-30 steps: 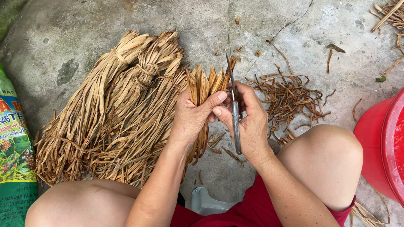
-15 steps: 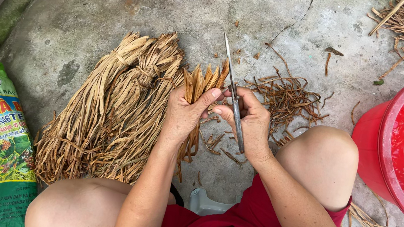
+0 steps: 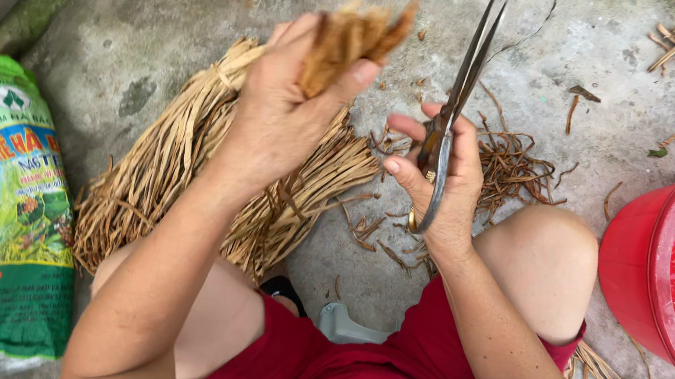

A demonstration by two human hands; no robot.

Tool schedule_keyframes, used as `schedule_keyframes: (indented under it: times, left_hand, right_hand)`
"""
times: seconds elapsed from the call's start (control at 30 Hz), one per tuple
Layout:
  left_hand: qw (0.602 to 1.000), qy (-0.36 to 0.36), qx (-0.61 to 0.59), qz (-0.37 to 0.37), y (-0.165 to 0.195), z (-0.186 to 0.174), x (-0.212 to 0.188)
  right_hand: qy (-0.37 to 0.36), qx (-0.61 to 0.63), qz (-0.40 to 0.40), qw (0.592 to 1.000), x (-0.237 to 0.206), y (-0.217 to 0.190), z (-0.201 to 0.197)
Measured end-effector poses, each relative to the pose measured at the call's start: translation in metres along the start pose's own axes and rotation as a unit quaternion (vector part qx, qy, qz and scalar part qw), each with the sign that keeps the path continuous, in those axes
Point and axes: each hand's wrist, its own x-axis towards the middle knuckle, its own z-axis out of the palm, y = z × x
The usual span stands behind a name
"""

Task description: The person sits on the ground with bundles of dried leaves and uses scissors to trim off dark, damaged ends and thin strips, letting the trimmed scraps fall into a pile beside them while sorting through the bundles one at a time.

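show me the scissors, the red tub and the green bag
scissors [image 3: 459, 85], head view, on the closed blades above the right hand
red tub [image 3: 627, 262], head view, on its outer wall
green bag [image 3: 22, 206], head view, on the middle of its printed face

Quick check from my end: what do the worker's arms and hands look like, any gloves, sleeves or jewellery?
Both forearms are bare, no sleeves or gloves in view. The left hand wears nothing visible. The right hand shows a gold-coloured ring on one finger. No watch or bracelet on either wrist.
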Motion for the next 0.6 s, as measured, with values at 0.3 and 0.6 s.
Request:
schedule_keyframes:
  times: [0.3, 0.6]
  left_hand:
    - [0.953, -0.042, -0.282, -0.097, -0.025, 0.075, -0.021]
    - [0.932, -0.179, -0.314, 0.031, -0.073, 0.079, -0.022]
  right_hand:
    - [-0.008, -0.166, -0.034, 0.985, 0.0, 0.022, 0.018]
    - [0.088, 0.022, 0.008, 0.996, 0.03, 0.007, 0.009]
